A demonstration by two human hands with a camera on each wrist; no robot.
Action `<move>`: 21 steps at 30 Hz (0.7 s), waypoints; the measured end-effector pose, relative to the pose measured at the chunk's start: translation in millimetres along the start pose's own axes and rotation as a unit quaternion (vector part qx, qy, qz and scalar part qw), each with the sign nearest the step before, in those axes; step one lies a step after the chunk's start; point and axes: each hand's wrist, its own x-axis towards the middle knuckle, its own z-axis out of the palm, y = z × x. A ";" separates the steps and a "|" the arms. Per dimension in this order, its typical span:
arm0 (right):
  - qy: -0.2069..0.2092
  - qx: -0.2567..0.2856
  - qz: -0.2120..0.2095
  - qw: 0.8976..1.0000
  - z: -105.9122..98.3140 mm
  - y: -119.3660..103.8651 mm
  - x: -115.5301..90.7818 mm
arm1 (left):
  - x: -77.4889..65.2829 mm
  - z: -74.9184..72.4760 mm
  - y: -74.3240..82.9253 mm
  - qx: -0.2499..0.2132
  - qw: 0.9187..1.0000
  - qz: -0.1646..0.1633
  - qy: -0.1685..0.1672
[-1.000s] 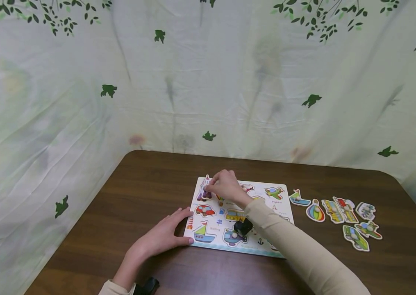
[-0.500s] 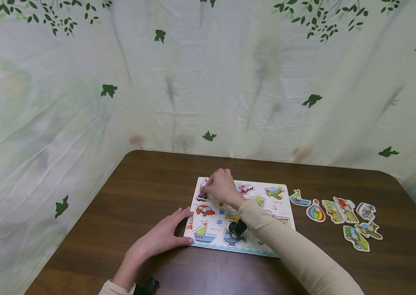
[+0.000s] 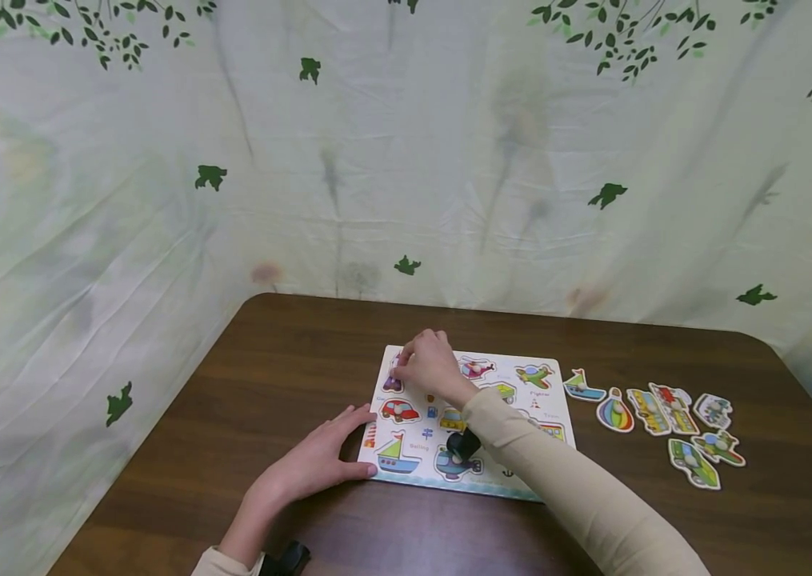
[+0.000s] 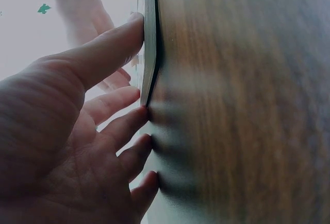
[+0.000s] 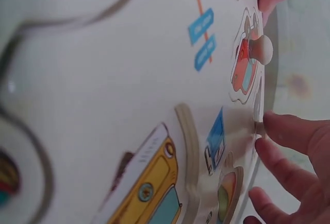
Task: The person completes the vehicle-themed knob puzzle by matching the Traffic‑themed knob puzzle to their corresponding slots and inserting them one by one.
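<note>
My right hand (image 3: 429, 366) is over the upper left of a white wooden puzzle board (image 3: 423, 472), pinching the knob of a purple rocket-shaped puzzle piece (image 3: 392, 386). The hand covers part of that piece, which lies at the rocket picture's place. In the right wrist view, thumb and forefinger (image 5: 281, 167) meet at a small knob low against the board. My left hand (image 3: 326, 450) rests at the board's lower left, its thumb (image 4: 111, 49) on the front edge and its other fingers spread along the left side. Below the rocket, a red car piece (image 3: 400, 411) with a round knob sits in the board.
Right of the board lie several loose pieces: a sailboat (image 3: 584, 386), a hot-air balloon (image 3: 616, 413), a yellow piece (image 3: 649, 412), a red one (image 3: 675, 409), a grey one (image 3: 714, 412), a plane (image 3: 720, 448) and a green vehicle (image 3: 694, 464). A patterned curtain (image 3: 449, 200) hangs behind the brown table (image 3: 290, 344).
My right hand has shifted slightly left, and the rocket piece, which stood higher and tilted, is now lower against the board. The left hand stays in place.
</note>
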 end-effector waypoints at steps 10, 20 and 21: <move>-0.024 -0.024 -0.020 0.999 -2.9 2.9 0.6 | 0.9 1.1 -0.8 0.003 1.000 -0.005 0.001; -0.030 -0.033 -0.040 0.998 -13.9 3.3 -6.7 | 0.8 1.3 -0.9 0.006 1.000 -0.006 -0.001; -0.029 -0.036 -0.043 0.998 -14.8 3.9 -7.4 | 0.7 1.2 -0.8 0.005 1.000 -0.006 -0.001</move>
